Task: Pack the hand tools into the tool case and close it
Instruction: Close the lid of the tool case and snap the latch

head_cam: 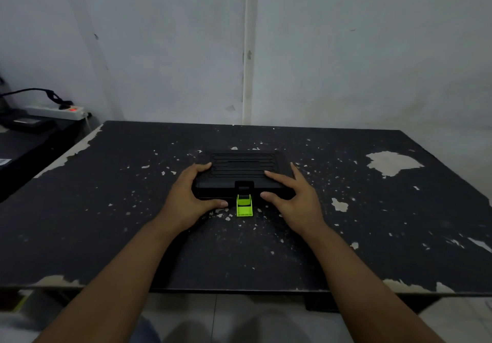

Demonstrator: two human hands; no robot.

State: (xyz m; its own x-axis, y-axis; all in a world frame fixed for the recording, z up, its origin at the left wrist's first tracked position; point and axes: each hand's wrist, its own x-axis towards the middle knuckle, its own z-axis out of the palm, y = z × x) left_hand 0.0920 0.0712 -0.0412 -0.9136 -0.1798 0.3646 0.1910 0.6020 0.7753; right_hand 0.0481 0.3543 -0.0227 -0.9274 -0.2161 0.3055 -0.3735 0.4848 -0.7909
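A black plastic tool case (243, 168) lies flat in the middle of the table with its ribbed lid down. Its lime-green latch (244, 205) hangs open, folded out onto the table at the front edge. My left hand (190, 196) holds the case's front left corner, fingers on top and thumb along the front wall. My right hand (292, 196) grips the front right corner the same way. No hand tools are visible; the inside of the case is hidden.
The case sits on a black table (106, 222) with chipped, flaking paint. A wall stands close behind it. A white power strip (57, 111) with a red light and a black cable rests on a lower surface at the far left.
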